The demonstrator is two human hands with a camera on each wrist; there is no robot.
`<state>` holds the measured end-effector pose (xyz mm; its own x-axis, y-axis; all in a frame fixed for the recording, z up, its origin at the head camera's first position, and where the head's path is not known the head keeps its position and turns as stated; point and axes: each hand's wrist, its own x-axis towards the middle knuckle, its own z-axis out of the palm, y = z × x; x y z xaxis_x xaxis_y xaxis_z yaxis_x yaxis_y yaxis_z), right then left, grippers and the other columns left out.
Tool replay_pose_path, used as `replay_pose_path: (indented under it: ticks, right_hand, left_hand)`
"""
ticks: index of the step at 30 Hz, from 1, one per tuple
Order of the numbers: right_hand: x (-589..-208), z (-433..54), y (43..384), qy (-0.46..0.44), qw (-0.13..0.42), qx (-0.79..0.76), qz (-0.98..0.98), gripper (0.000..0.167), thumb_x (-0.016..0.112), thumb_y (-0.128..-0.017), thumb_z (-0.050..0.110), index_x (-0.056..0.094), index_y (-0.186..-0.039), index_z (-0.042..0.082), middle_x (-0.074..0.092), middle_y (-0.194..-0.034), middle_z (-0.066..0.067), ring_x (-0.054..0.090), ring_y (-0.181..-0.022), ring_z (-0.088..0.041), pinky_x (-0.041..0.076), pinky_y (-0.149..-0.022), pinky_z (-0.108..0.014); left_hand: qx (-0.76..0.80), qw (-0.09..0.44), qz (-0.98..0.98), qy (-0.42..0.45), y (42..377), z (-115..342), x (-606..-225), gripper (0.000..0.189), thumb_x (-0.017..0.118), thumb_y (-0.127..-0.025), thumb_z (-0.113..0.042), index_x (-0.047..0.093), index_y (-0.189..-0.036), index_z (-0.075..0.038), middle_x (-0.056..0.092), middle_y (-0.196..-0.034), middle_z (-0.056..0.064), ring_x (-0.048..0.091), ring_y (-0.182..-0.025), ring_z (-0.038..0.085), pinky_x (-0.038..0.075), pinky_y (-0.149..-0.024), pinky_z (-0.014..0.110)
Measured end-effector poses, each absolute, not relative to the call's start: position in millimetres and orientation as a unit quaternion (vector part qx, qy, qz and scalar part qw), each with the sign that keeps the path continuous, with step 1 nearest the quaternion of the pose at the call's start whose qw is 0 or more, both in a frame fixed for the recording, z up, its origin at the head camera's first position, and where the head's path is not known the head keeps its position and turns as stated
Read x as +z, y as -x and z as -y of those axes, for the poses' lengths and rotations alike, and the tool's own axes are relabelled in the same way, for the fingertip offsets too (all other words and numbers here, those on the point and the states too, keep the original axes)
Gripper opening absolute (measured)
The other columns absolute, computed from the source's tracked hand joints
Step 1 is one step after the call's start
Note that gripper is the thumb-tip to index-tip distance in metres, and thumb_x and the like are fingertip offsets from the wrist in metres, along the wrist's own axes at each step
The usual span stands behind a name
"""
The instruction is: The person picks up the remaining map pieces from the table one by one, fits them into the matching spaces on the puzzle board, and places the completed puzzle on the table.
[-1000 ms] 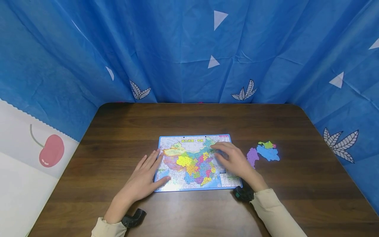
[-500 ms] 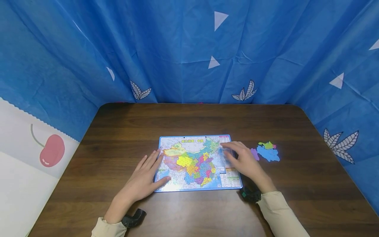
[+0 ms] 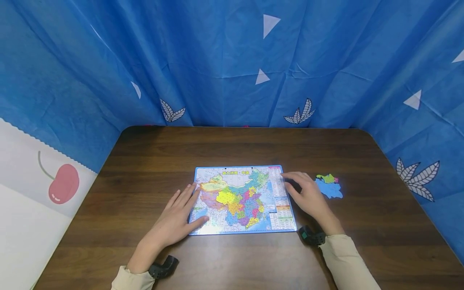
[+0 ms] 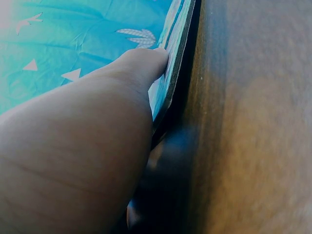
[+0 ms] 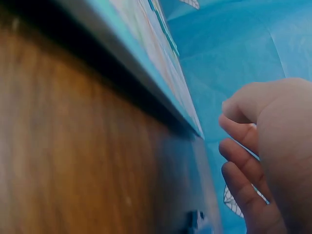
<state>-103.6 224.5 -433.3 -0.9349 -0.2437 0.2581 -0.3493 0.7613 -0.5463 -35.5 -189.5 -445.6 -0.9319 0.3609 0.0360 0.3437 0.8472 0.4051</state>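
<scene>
A map puzzle board [image 3: 214, 231] with a blue rim lies on the table, its coloured regions covering the middle. My left hand [image 3: 175, 217] rests on the board's left side, fingers spread and thumb over the lower left part. In the left wrist view the thumb [image 4: 141, 66] touches the board's surface near its edge. Just off the right edge of the board is my right hand [image 3: 308, 197]; the right wrist view shows its fingers [image 5: 239, 156] loosely bent with nothing between them. Beyond it lie a blue puzzle piece [image 3: 329, 189] and a green puzzle piece [image 3: 325, 177].
A small pink piece [image 3: 336, 180] lies beside the green one. The dark wooden table [image 3: 232, 145] runs back to a blue curtain [image 3: 217, 60]. Black wrist cameras sit on both wrists, such as the left camera [image 3: 164, 267].
My right hand has moved right, off the board's upper right map area to beyond its right edge, and now hides the purple puzzle piece. The left hand has stayed still.
</scene>
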Motion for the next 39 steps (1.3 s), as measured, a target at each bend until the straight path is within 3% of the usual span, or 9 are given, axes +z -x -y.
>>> replay_pose_path:
  ticks: [16,23,29,39]
  right_hand:
    - [-441,-251,113,-0.149,0.170,0.318,0.921,0.033,0.067,-0.097,0.003,0.068,-0.130,0.004,0.067,-0.131,-0.019,0.057,-0.125,-0.041,0.046,-0.102,-0.065]
    - [-441,-262,113,-0.106,0.186,0.313,0.925,0.043,0.064,-0.098,0.005,0.060,-0.140,0.004,0.063,-0.137,-0.024,0.053,-0.127,-0.047,0.043,-0.103,-0.068]
    - [-439,-270,114,-0.095,0.220,0.314,0.919,0.043,0.065,-0.095,0.002,0.061,-0.137,0.001,0.064,-0.132,-0.027,0.054,-0.123,-0.049,0.043,-0.100,-0.067]
    - [-437,-284,112,-0.064,0.205,0.294,0.931,0.049,0.062,-0.094,-0.001,0.057,-0.143,0.003,0.061,-0.138,-0.027,0.052,-0.127,-0.048,0.042,-0.102,-0.068]
  left_hand:
    - [0.209,0.031,-0.961,-0.180,36,189,-444,0.095,0.056,-0.094,-0.070,0.027,-0.164,-0.011,0.016,-0.173,0.007,0.016,-0.160,0.028,0.010,-0.129,0.054]
    - [0.207,0.042,-0.962,-0.174,36,189,-443,0.096,0.055,-0.094,-0.071,0.027,-0.164,-0.012,0.015,-0.174,0.006,0.015,-0.160,0.027,0.009,-0.129,0.053]
    - [0.204,0.033,-0.962,-0.179,36,189,-444,0.095,0.056,-0.094,-0.070,0.028,-0.164,-0.011,0.016,-0.173,0.007,0.016,-0.160,0.028,0.010,-0.129,0.054]
    - [0.203,0.031,-0.962,-0.179,37,190,-445,0.095,0.056,-0.094,-0.070,0.027,-0.164,-0.012,0.016,-0.173,0.007,0.015,-0.160,0.028,0.010,-0.129,0.054]
